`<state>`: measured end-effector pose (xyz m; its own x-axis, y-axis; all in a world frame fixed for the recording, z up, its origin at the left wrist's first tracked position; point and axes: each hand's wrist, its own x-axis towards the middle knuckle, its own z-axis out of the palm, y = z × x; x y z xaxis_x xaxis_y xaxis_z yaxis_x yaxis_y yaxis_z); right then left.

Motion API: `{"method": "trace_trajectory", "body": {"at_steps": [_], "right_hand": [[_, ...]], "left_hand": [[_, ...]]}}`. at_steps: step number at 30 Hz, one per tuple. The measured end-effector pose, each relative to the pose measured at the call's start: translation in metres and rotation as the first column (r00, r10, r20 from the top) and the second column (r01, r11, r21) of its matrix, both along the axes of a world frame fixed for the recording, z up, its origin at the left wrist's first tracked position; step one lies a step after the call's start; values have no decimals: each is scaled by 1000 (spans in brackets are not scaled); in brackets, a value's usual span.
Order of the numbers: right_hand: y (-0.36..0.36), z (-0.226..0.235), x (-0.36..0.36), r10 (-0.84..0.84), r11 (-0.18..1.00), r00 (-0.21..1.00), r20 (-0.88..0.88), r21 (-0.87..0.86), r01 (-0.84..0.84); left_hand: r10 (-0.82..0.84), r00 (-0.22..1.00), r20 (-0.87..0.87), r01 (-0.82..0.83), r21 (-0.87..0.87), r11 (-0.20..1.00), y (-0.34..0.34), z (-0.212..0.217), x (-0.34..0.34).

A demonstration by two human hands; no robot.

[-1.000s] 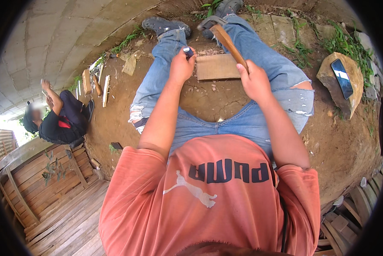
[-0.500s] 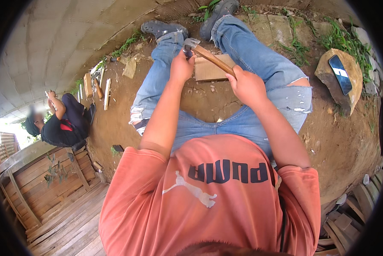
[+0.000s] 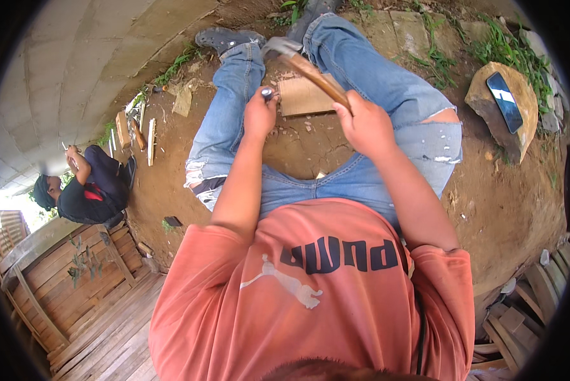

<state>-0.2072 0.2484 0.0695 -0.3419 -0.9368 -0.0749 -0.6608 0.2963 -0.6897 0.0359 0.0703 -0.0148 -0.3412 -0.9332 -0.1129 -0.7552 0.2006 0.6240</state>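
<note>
My right hand [image 3: 367, 127] is closed round the wooden handle of a claw hammer [image 3: 316, 75]. The hammer's metal head is raised between my shins, beyond the wooden block. My left hand [image 3: 259, 116] grips what looks like a chisel [image 3: 268, 94], its round, metal-capped end facing up; my fingers and the viewing angle hide its lower part. Just right of the chisel, a flat, light-brown wooden block [image 3: 307, 96] lies on the ground between my legs. The hammer handle passes over the block's right side. Small wood chips are scattered around the block.
My jeans-clad legs [image 3: 386, 82] flank the block. To the right, a phone [image 3: 504, 101] rests on a large rock [image 3: 482, 105]. Wood pieces [image 3: 151, 143] lie at left, near another person [image 3: 88, 190] sitting by a concrete wall [image 3: 94, 70]. Planks [image 3: 542, 289] are stacked at lower right.
The hammer head has come away from the chisel top and is raised farther out. My left hand has drawn back toward me with the chisel, beside the block.
</note>
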Motion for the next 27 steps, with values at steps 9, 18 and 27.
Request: {"method": "trace_trajectory", "body": {"at_steps": [9, 18, 27], "right_hand": [[-25, -36, -28, -167, 981, 960, 225, 133, 139], [-31, -46, -26, -194, 973, 960, 204, 165, 161], [-34, -52, -25, -177, 973, 971, 163, 175, 148]], "left_hand": [[129, 892, -432, -77, 136, 988, -34, 11, 22], [146, 911, -386, -96, 146, 985, -33, 2, 19], [118, 896, -428, -51, 163, 985, -29, 18, 15]]}}
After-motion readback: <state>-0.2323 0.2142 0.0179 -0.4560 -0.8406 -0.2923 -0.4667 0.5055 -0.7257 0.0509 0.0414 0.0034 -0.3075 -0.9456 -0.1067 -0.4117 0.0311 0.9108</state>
